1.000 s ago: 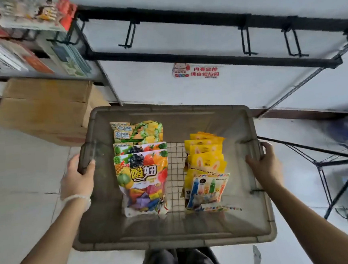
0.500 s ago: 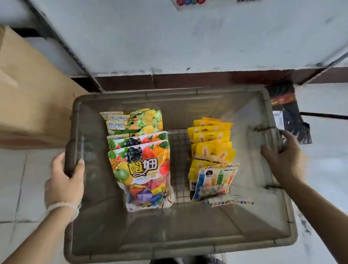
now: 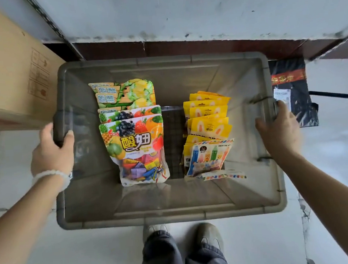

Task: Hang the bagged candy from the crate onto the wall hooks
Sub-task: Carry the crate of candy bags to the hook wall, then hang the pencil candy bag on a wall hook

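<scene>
head | both hands grip crate (image 3: 171, 217) rim | box (image 3: 7, 67) touching left | wall ahead

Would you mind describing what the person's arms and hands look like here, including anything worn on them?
Both forearms are bare, with no sleeves or gloves in view. The left hand has a bracelet of pale, whitish beads around its wrist. The right hand shows no bracelet, watch or ring, though it is somewhat blurred. No markings show on either arm.
</scene>
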Action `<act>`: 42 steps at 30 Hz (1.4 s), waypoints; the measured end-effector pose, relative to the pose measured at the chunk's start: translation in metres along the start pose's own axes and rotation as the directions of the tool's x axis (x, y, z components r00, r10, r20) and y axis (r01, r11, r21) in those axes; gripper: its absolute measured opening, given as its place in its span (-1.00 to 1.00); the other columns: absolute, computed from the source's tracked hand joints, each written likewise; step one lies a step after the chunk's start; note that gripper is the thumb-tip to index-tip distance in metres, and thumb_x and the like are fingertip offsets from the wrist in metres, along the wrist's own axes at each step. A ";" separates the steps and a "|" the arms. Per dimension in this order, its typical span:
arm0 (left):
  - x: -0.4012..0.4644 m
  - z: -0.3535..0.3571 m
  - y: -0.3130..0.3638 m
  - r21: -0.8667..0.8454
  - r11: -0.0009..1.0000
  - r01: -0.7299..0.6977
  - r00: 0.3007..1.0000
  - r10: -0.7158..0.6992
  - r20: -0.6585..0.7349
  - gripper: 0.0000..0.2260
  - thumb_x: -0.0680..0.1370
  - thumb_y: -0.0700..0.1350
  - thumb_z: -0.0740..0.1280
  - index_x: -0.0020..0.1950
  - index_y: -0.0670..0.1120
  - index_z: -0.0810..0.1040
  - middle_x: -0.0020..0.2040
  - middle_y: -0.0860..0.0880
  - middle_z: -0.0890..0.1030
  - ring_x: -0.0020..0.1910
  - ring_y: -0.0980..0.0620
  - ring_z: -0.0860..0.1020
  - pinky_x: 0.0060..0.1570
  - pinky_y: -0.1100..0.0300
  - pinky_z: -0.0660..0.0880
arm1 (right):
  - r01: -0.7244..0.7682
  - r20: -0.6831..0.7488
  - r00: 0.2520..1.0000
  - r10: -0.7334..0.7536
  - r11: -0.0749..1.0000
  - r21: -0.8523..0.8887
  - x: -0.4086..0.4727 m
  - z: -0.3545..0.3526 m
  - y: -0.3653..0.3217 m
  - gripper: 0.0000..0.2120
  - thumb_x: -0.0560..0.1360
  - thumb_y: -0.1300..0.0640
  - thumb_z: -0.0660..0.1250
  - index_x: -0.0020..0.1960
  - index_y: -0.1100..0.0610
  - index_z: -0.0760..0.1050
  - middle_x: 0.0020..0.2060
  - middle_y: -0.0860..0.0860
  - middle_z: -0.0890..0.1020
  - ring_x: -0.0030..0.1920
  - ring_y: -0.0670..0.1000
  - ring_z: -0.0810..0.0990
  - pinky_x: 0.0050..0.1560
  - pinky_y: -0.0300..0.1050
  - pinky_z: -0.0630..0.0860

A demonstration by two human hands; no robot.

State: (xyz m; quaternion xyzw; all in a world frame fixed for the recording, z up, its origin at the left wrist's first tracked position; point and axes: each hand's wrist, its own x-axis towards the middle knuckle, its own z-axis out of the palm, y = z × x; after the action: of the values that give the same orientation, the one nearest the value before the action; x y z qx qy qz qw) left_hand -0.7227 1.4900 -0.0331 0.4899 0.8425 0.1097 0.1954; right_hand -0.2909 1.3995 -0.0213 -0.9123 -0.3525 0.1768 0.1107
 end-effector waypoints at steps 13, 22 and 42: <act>-0.128 0.000 0.054 0.277 0.763 -0.584 0.785 0.445 0.431 -0.61 0.49 0.06 0.27 0.31 0.03 0.37 0.04 -0.07 0.55 -0.05 -0.09 0.53 -0.29 0.11 0.46 | 0.562 0.480 0.790 -0.380 0.761 -0.323 -0.087 -0.017 0.001 -0.66 0.50 0.00 0.25 0.23 0.10 0.41 0.14 0.07 0.52 0.10 0.12 0.53 -0.02 0.01 0.49; -0.162 0.124 0.086 0.192 0.583 -0.789 0.522 0.473 0.710 -0.41 0.40 0.37 0.21 0.33 0.09 0.35 0.11 0.00 0.47 0.08 -0.02 0.45 -0.03 0.08 0.48 | 0.534 0.487 0.789 -0.375 0.811 -0.241 -0.050 0.064 0.019 -0.57 0.51 0.05 0.25 0.35 0.10 0.29 0.32 0.06 0.39 0.21 0.12 0.43 0.05 0.04 0.48; -0.166 0.135 0.074 -0.219 0.541 -0.812 0.360 0.760 0.542 -0.90 0.37 -0.23 0.46 -0.28 -0.11 0.56 -0.23 -0.07 0.56 -0.21 -0.16 0.51 -0.30 0.05 0.46 | 0.569 0.319 0.773 -0.548 0.822 0.031 -0.059 0.078 0.011 -0.91 0.40 0.18 0.36 -0.20 0.20 0.59 -0.27 0.12 0.64 -0.11 0.24 0.51 -0.14 0.04 0.45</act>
State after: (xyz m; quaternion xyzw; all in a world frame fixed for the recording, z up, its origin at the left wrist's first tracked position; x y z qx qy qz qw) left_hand -0.5325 1.3812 -0.0899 0.8471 0.4053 -0.0015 0.3438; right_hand -0.3561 1.3575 -0.0816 -0.7295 -0.6261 0.2663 0.0700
